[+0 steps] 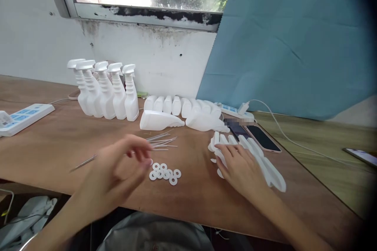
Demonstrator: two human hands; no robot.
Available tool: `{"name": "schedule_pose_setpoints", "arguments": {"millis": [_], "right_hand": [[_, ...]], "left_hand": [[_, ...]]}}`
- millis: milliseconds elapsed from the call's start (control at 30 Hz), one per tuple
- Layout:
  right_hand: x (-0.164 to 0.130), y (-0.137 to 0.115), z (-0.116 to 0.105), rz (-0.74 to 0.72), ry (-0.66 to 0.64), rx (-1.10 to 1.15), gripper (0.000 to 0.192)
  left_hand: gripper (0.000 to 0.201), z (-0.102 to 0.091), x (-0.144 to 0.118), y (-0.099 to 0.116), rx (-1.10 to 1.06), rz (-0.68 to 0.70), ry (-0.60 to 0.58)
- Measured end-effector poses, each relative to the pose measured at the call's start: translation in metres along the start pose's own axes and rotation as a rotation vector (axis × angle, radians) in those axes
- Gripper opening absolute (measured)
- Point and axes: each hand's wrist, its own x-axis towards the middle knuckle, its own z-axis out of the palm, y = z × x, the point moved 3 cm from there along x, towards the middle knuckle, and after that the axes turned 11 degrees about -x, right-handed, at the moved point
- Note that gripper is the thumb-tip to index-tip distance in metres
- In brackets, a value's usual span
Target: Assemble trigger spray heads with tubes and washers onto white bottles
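Observation:
My left hand is over the table, slightly blurred, its fingers curved and a gap showing between thumb and fingertips. Nothing is visible in it. Just right of its thumb lie several flat white ring washers, and behind the fingers a bunch of thin white tubes. My right hand reaches over a row of white trigger spray heads, thumb and fingers apart around the near left end. Its fingertips touch or hover just above them; which, I cannot tell. A thin metal rod lies left of my left hand.
Assembled white spray bottles stand at the back left. White bottles without heads lie across the back. Power strips sit at the left and back right. Phones lie beyond the spray heads, near a white cable.

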Motion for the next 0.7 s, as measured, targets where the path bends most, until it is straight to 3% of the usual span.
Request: {"name": "schedule_pose_setpoints", "arguments": {"millis": [67,133,200,300,433,533,600,700], "right_hand": [[-0.011,-0.002,0.006,0.034,-0.063,-0.092,0.026],[-0.018,-0.005,0.008,0.054,-0.095,-0.147,0.031],[-0.020,-0.008,0.010,0.058,-0.131,-0.161,0.036],[-0.020,-0.011,0.013,0.059,-0.175,-0.121,0.038],[-0.023,-0.017,0.007,0.019,-0.130,0.097,0.030],[-0.015,-0.023,-0.004,0.017,-0.076,0.462,0.023],[-0.002,-0.025,-0.005,0.111,-0.077,0.769,0.019],[0.025,-0.029,0.012,0.421,-0.096,1.240,0.018]], "left_hand": [[0.013,0.028,0.027,-0.010,0.038,0.019,-0.296],[0.011,0.055,0.038,-0.027,0.144,0.055,-0.478],[0.015,0.074,0.038,-0.044,0.255,0.063,-0.583],[0.022,0.088,0.032,-0.057,0.358,0.059,-0.638],[0.017,0.092,0.030,-0.059,0.371,0.084,-0.641],[0.016,0.091,0.033,-0.059,0.363,0.118,-0.578],[0.016,0.087,0.038,-0.057,0.311,0.139,-0.487],[0.016,0.077,0.054,-0.050,0.125,0.182,-0.242]]}}
